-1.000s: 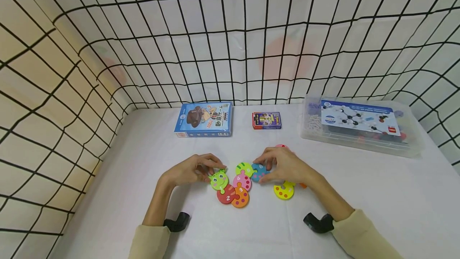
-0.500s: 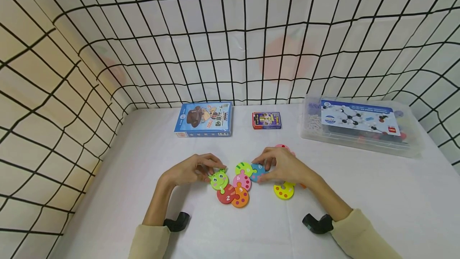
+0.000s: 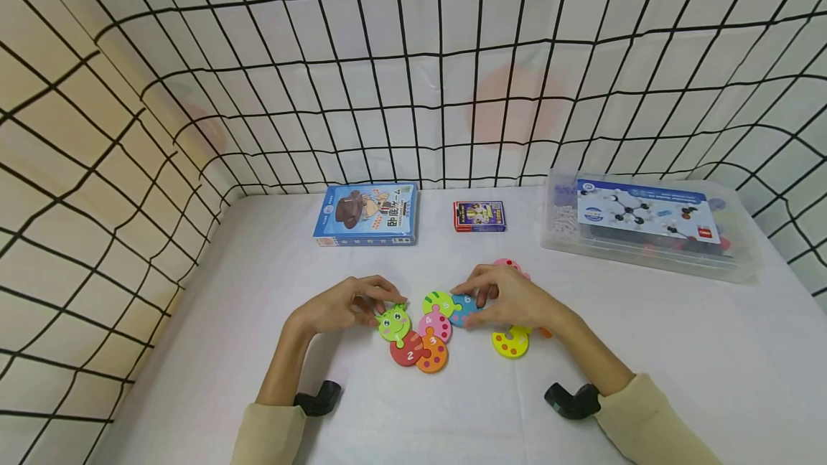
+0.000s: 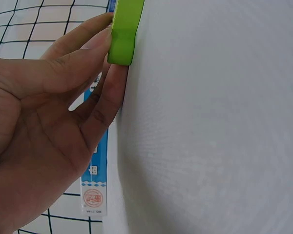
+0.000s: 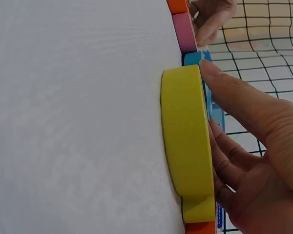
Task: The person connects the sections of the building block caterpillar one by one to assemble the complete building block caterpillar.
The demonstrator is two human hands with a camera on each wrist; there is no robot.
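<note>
In the head view my left hand (image 3: 352, 303) pinches the edge of a green caterpillar-face puzzle piece (image 3: 394, 323) between thumb and fingers. The left wrist view shows its green rim (image 4: 125, 36) held upright from the side. Joined on from it are a red piece 2 (image 3: 405, 351), an orange piece 3 (image 3: 434, 357), a pink piece 4 (image 3: 436, 325) and a green piece 5 (image 3: 438, 304). My right hand (image 3: 510, 296) grips the blue piece 6 (image 3: 464, 313), which meets piece 5; my fingers cover part of it.
A yellow piece (image 3: 510, 343) lies just below my right hand, and a pink one (image 3: 508, 264) shows above it. Behind stand a blue game box (image 3: 367, 214), a small card box (image 3: 479, 217) and a clear plastic case (image 3: 646, 228). A grid-patterned cloth (image 3: 413, 77) rises at the back.
My right hand has shifted very slightly left with the blue piece, and the green piece 5 has edged left too. My left hand has stayed in place.
</note>
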